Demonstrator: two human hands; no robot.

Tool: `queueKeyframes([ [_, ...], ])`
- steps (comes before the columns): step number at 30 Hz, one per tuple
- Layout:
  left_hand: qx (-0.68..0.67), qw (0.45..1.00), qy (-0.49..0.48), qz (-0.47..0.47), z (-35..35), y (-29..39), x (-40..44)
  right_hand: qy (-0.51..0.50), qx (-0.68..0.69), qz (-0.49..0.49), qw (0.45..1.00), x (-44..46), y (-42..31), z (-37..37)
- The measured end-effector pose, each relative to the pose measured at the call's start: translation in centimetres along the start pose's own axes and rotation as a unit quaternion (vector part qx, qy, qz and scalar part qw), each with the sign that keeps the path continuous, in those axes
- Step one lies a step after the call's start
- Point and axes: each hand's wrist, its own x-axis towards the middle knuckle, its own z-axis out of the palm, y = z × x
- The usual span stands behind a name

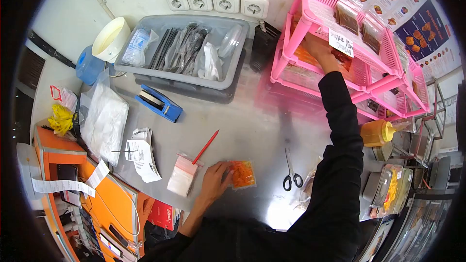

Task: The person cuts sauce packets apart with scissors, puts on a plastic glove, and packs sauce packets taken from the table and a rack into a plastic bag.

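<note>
My left hand [216, 180] is at the near side of the steel table, its fingers closed on the left edge of a small clear packet of orange sauce [243, 173]. The packet lies flat on the table. My right arm stretches far forward, and my right hand [318, 48] is inside a tier of the pink plastic rack [292, 43]. Orange packets [306, 57] lie around that hand. Its fingertips are hidden by the rack and the packets, so their grip does not show. A stack of small clear bags [182, 177] with a red pen [206, 146] on it lies beside my left hand.
Black-handled scissors [292, 177] lie right of the packet. Further back are a blue tape dispenser [160, 104] and a grey bin [182, 80] of wrapped cutlery. Paper slips [143, 157] lie left. A yellow-capped sauce bottle [376, 133] and lidded containers [388, 189] stand right.
</note>
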Motion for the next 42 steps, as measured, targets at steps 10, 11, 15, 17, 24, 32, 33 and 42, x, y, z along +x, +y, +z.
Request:
queueKeyframes([
  [10, 0.066, 0.996, 0.052, -0.003, -0.1, -0.4, -0.9, -0.082, 0.077, 0.061, 0.992, -1.4, 2.4, 1.3],
  [11, 0.068, 0.996, 0.051, -0.016, -0.3, -0.4, -1.2, -0.059, 0.116, 0.059, 0.99, -2.7, 2.6, 0.9],
  [15, 0.055, 0.996, 0.055, -0.035, 0.1, -0.4, -2.0, 0.384, 0.249, 0.007, 0.889, -11.6, -1.6, -0.2],
  [17, 0.066, 0.996, 0.047, -0.037, 0.3, 0.2, -2.1, 0.325, 0.311, 0.07, 0.891, -17.6, -5.3, -1.3],
  [24, 0.091, 0.996, -0.01, -0.023, 0.5, -0.7, 0.1, -0.156, 0.409, 0.086, 0.895, -32.2, -15.2, 2.7],
  [32, 0.029, 0.999, -0.027, 0.024, -0.4, -0.9, 2.1, -0.224, 0.38, 0.167, 0.882, -36.1, -19.3, 1.7],
  [33, 0.001, 0.999, -0.031, 0.01, -0.3, -0.8, 2.3, -0.218, 0.378, 0.174, 0.883, -36.3, -19.5, 1.8],
  [42, 0.158, 0.981, -0.051, 0.101, 0.9, -0.5, 1.8, -0.211, 0.336, 0.206, 0.895, -35.9, -20.6, 1.8],
])
